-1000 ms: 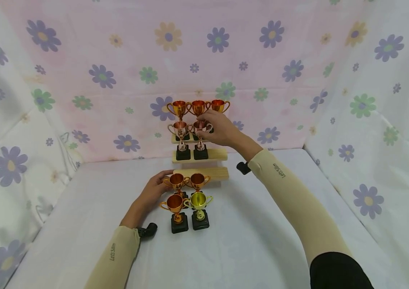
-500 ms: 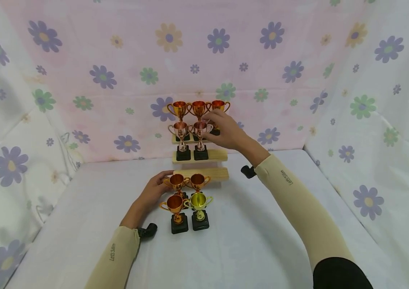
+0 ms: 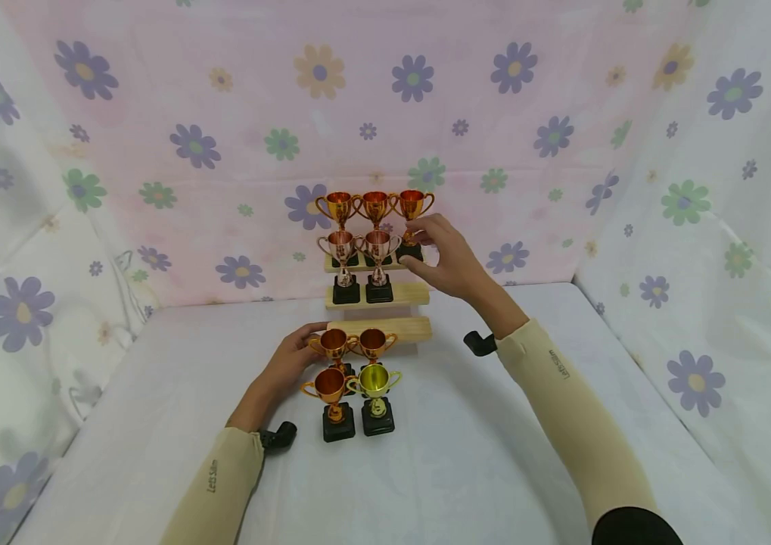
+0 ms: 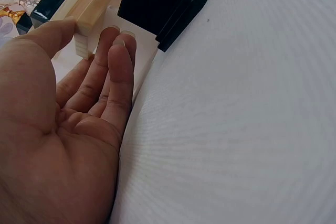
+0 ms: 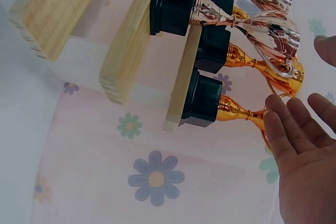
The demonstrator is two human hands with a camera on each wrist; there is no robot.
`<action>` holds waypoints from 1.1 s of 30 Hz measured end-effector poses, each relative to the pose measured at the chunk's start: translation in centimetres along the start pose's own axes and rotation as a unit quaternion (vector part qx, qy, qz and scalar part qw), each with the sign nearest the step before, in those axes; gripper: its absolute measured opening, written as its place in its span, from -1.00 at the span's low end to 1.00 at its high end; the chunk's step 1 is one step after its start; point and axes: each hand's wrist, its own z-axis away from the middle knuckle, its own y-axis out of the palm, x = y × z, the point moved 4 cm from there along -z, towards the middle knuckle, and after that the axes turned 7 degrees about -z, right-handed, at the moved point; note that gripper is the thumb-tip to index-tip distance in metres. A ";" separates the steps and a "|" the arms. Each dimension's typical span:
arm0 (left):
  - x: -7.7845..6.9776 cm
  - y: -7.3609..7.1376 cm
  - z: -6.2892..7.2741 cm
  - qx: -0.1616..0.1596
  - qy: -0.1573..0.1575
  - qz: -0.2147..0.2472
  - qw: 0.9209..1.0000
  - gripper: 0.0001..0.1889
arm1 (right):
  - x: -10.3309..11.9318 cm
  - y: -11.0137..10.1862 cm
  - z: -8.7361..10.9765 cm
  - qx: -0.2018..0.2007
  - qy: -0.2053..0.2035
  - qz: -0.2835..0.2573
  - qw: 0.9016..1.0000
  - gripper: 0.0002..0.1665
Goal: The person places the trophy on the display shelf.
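Head view: five small trophy cups stand on a stepped stand and four on the cloth, so the work in hand looks, I'd judge, a little past its midpoint. The top tier [image 3: 361, 268] carries three gold cups [image 3: 375, 203]; the middle tier [image 3: 412, 293] carries two rose cups [image 3: 379, 244], with bare wood at its 3 o'clock end. Left to deal with, it seems, are the four at the stand's 6 o'clock — three copper-orange cups [image 3: 329, 384] and one yellow-gold cup [image 3: 374, 381] at the 5 o'clock corner of that group — just in front of the bottom tier [image 3: 407, 328].

The right hand [image 3: 449, 257], at the stand's 2 o'clock, grips nothing: thumb and fingers are spread beside the end gold cup, though from these angles I can't say for sure whether a fingertip touches it. The left hand [image 3: 290, 359], at 8 o'clock, rests its thumb against the bottom tier's end (fingers extended, wrapped round nothing).

Underneath is a white cloth [image 3: 467, 462], lightly creased; a pink floral backdrop [image 3: 242, 91] rises at 12 o'clock — paler flowered side panels [image 3: 705, 250] stand at 9 and 3.
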 end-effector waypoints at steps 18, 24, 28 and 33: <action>0.1 0.0 -0.1 -0.004 -0.008 -0.006 1.000 -0.39 | -0.4 2.1 4.9 -0.069 -0.011 -0.056 0.996 -0.35; -0.1 -0.1 -0.1 -0.003 0.000 -0.009 1.000 -0.39 | 0.1 3.2 5.9 -0.056 -0.010 -0.077 0.995 -0.34; 0.1 0.0 -0.1 -0.006 -0.004 -0.009 1.000 -0.38 | 0.4 4.4 6.6 -0.027 -0.010 -0.086 0.996 -0.28; 0.2 0.1 0.0 -0.007 -0.012 -0.016 1.000 -0.39 | 0.3 5.5 7.0 -0.003 0.002 -0.103 0.995 -0.24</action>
